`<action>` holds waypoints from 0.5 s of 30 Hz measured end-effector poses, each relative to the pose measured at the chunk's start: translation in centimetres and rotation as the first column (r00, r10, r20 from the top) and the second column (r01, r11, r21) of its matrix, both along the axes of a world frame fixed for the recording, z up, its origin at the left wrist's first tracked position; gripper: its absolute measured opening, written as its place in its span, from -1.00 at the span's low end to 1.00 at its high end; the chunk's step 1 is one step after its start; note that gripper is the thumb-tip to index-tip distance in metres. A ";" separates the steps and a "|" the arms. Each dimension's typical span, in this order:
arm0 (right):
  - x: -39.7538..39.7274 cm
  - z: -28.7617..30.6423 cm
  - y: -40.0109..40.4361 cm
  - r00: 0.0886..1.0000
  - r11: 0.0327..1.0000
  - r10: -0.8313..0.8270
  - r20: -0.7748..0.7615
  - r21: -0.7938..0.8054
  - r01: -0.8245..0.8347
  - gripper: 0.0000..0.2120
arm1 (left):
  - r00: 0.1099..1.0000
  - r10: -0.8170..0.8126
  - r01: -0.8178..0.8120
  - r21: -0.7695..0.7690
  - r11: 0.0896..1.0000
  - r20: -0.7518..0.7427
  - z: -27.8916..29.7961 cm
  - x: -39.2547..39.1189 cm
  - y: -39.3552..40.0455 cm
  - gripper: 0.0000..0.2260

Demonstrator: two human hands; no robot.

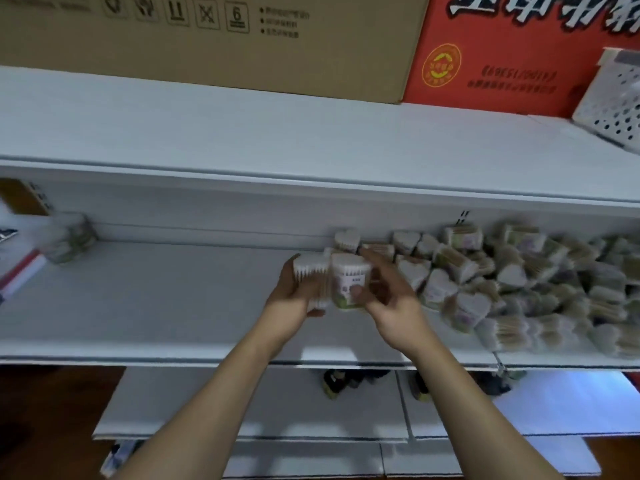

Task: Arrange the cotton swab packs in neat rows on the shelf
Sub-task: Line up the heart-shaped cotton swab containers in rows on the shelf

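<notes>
The shelf [138,306] is plain white; the cotton swab packs [519,282] show white tips, tan sticks and green-edged labels. Above sit a brown cardboard box [207,46], a red box [502,57] with black lettering, and a white perforated basket [613,102].
</notes>
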State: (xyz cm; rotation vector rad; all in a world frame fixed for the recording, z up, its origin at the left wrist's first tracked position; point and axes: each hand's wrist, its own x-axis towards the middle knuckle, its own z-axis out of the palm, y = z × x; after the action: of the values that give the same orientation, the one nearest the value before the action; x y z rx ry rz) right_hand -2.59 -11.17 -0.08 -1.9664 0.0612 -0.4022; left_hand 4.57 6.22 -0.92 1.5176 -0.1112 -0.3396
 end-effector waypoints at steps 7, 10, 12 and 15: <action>3.9 -0.2 7.4 0.995 0.995 0.097 -0.039 -0.024 -0.098 -0.55 | 0.986 0.124 -0.133 -0.080 0.988 -0.110 0.3 1.1 8.4 -0.53; 6.1 0.0 12.3 0.992 0.992 0.110 -0.065 -0.052 -0.113 -0.53 | 0.985 0.168 -0.168 -0.002 0.986 -0.028 -0.3 1.9 13.5 -0.27; 7.4 0.2 16.1 0.992 0.992 0.100 -0.076 -0.063 -0.105 -0.54 | 0.977 0.206 -0.209 0.044 0.977 0.051 -0.4 2.6 17.3 -0.34; 9.6 -0.2 22.5 0.995 0.997 0.060 -0.075 -0.053 -0.064 -0.50 | 0.963 0.258 -0.264 0.080 0.961 0.075 -0.4 4.0 23.7 -0.38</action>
State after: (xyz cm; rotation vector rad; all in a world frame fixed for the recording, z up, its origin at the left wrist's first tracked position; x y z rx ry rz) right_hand 7.01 11.33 -0.31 -2.0327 0.0362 -0.2939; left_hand 8.55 29.95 -1.29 1.6099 0.0549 -0.0847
